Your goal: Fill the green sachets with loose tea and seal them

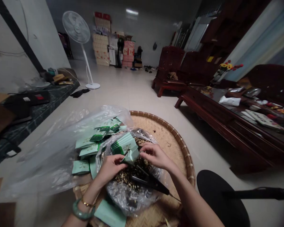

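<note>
My left hand (pixel 111 168), with a jade bangle and a gold bracelet at the wrist, pinches the near left side of a small light green packet (pixel 132 156). My right hand (pixel 153 154) has its fingertips curled at the packet's right edge. Just behind it, a fanned stack of green packets (pixel 125 143) rests on a clear plastic bag (pixel 130 200). Inside that bag lies a loose brown and yellowish dried material (pixel 124 180). A black scoop-like tool (pixel 153 183) lies on this material, below my hands.
A round woven bamboo tray (pixel 190 157) holds the bag. Filled green packets (pixel 87 150) lie on its left side by a large plastic sheet (pixel 47 154). A black round stand base (pixel 221 198) is at right. Further off stand a white fan (pixel 86 63) and a wooden table (pixel 210 119).
</note>
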`<state>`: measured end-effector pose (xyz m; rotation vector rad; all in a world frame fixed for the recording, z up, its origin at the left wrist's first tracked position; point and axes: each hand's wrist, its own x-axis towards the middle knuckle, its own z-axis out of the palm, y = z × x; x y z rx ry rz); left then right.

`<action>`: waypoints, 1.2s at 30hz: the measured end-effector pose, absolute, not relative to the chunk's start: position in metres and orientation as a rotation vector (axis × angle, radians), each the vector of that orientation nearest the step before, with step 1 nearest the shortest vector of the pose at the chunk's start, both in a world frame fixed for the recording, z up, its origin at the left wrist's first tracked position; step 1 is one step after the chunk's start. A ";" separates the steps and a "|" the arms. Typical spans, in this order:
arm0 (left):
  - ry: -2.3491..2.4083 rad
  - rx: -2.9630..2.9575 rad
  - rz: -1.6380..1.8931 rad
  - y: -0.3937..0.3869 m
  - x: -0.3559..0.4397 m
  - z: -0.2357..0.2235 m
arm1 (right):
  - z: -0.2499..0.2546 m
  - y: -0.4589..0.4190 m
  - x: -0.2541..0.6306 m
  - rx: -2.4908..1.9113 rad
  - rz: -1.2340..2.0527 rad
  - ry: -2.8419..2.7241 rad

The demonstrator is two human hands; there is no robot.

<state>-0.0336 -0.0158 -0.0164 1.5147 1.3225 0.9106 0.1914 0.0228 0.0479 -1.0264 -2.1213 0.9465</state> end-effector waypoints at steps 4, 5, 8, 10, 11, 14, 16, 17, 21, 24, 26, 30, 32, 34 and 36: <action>1.394 1.608 0.886 -0.018 -0.029 -0.012 | 0.045 0.027 0.180 -1.093 0.939 -2.094; 1.397 1.615 0.873 -0.018 -0.028 -0.011 | 0.044 0.028 0.175 -1.102 0.923 -2.061; 1.337 1.592 0.815 -0.018 -0.026 -0.005 | 0.039 0.028 0.162 -1.078 0.968 -1.909; 1.294 1.562 0.809 -0.017 -0.026 -0.002 | 0.040 0.027 0.158 -1.076 1.028 -1.841; 1.286 1.544 0.815 -0.016 -0.026 -0.001 | 0.042 0.026 0.159 -1.074 1.045 -1.845; 1.274 1.456 0.829 -0.016 -0.029 -0.001 | 0.055 0.024 0.171 -1.001 0.988 -2.019; 1.253 1.383 0.826 -0.016 -0.031 -0.002 | 0.066 0.025 0.183 -0.926 0.896 -2.213; 1.240 1.350 0.827 -0.016 -0.032 -0.003 | 0.072 0.025 0.188 -0.912 0.869 -2.295; 1.207 1.309 0.826 -0.015 -0.032 -0.003 | 0.086 0.032 0.198 -0.898 0.814 -2.527; 1.228 1.383 0.851 -0.014 -0.030 -0.003 | 0.090 0.035 0.197 -0.814 0.758 -2.578; 1.271 1.445 0.887 -0.013 -0.029 -0.004 | 0.092 0.034 0.195 -0.790 0.731 -2.570; 1.328 1.518 0.922 -0.011 -0.034 -0.009 | 0.094 0.032 0.195 -0.788 0.762 -2.445; 1.311 1.514 0.937 -0.012 -0.037 -0.011 | 0.089 0.034 0.198 -0.878 0.799 -2.311; 1.292 1.488 0.948 -0.012 -0.039 -0.013 | 0.076 0.040 0.200 -1.068 0.809 -2.207; 1.280 1.454 0.956 -0.012 -0.041 -0.014 | 0.055 0.047 0.200 -1.249 0.836 -2.273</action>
